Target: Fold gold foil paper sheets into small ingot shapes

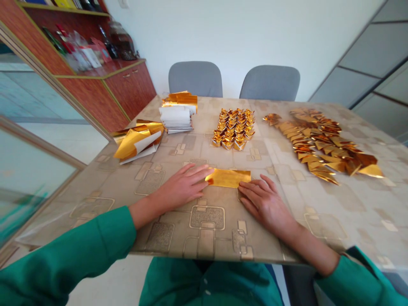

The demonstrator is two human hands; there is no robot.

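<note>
A folded strip of gold foil paper [228,177] lies flat on the table in front of me, its long side running left to right. My left hand [186,182] lies over the strip's left end with the fingers stretched out flat. At the right end, the fingertips of my right hand [263,202] touch the lower corner, fingers extended and slightly apart. Beyond the strip stand rows of folded gold paper pieces [234,127]. Loose gold sheets with white backs [138,140] lie to the left.
A stack of white-backed paper [176,119] sits at the back left, with gold foil sheets [181,101] behind it. Many pointed gold pieces [321,142] spread over the right side. The patterned tablecloth [207,238] reaches the near edge. Two grey chairs [195,78] stand beyond the table.
</note>
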